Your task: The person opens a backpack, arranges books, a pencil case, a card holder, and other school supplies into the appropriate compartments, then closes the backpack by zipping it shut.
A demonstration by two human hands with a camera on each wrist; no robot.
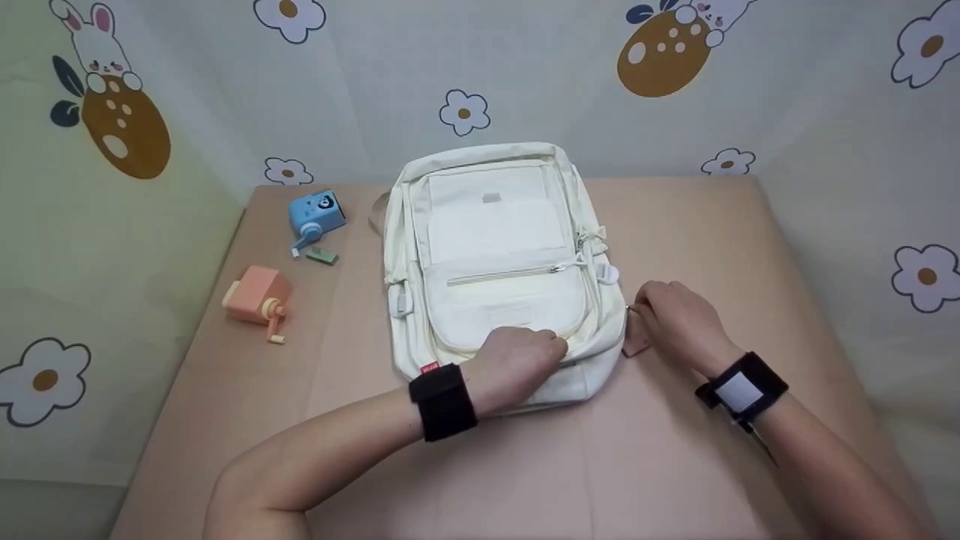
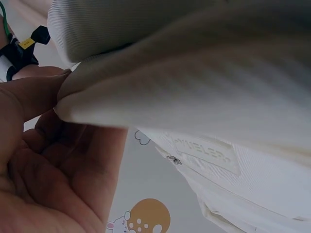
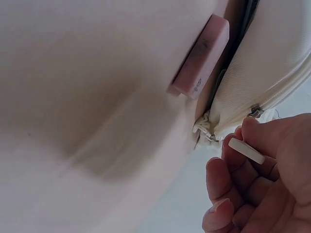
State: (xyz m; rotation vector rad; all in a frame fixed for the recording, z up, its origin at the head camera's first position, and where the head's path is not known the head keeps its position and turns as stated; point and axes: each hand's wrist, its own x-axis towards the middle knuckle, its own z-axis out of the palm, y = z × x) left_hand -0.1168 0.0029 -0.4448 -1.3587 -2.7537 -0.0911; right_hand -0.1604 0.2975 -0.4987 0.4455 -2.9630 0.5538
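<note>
A cream backpack (image 1: 495,225) lies front up on the table. My left hand (image 1: 517,367) is at the lower part of its front; in the left wrist view, the thumb and fingers pinch a fold of the bag's fabric (image 2: 97,97). Beside the bag's lower right side is my right hand (image 1: 682,322). Its thumb and forefinger pinch a pale zipper pull (image 3: 246,151), close to a metal zipper slider (image 3: 255,111). A pink block (image 3: 203,58) rests on the table against the bag's right side, partly behind the right hand in the head view.
On the left of the table (image 1: 360,465) stand a blue crank-handled pencil sharpener (image 1: 316,214) and a pink one (image 1: 259,294). A small green eraser-like block (image 1: 322,256) lies by the blue one. A patterned curtain (image 1: 375,90) closes off the back and sides.
</note>
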